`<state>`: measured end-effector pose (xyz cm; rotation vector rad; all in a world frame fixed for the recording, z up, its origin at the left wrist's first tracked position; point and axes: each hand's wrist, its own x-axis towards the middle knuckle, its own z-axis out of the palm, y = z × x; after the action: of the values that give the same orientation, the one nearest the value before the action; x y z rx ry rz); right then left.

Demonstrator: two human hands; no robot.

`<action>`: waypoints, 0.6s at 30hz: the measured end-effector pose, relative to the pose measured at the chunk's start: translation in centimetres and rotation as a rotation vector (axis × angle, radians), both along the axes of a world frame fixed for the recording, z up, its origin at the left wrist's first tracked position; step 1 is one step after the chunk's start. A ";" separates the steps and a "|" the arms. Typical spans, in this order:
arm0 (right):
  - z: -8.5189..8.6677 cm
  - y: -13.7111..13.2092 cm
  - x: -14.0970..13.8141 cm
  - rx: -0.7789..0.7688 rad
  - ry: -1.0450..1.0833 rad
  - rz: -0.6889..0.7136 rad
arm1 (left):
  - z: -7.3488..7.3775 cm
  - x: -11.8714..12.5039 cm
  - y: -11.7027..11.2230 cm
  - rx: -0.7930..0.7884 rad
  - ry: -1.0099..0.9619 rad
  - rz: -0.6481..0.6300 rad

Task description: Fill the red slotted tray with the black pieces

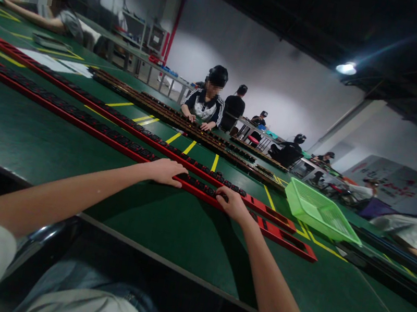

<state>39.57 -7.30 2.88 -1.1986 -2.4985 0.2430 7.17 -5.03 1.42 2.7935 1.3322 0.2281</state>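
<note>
Two long red racks run across the green table, their slots filled with small black parts. My left hand rests on the nearer rack, fingers curled over its edge. A short way to the right, my right hand lies on the same rack, its fingertips pressed onto the black parts. Whether either hand pinches a part is hidden. The right end of the rack has empty slots.
A light green plastic basket stands on the table at the right. Darker racks lie further back, where a person works on them. Other people sit at the far left, right and behind. Yellow lines mark the table.
</note>
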 end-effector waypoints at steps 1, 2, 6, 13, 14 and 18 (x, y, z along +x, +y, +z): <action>0.0 0.0 0.0 0.001 0.003 0.001 | 0.0 0.0 0.0 0.004 0.003 -0.004; 0.0 0.0 0.0 0.001 0.006 0.002 | 0.0 0.0 0.0 0.009 0.004 -0.009; -0.1 -0.1 -0.1 0.001 0.014 -0.001 | -0.2 0.0 0.1 0.017 0.004 -0.009; -0.2 -0.1 -0.1 0.003 0.034 0.002 | -0.2 -0.2 0.1 0.011 -0.008 -0.004; -0.1 -0.1 -0.1 0.003 0.033 0.012 | -0.2 -0.1 0.1 0.011 -0.008 -0.006; 0.2 -0.2 -0.1 -0.008 0.032 0.018 | 0.0 0.0 0.0 0.016 -0.002 -0.012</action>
<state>39.43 -7.54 3.12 -1.1666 -2.4840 0.2755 7.17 -5.05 1.39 2.8123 1.3186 0.2423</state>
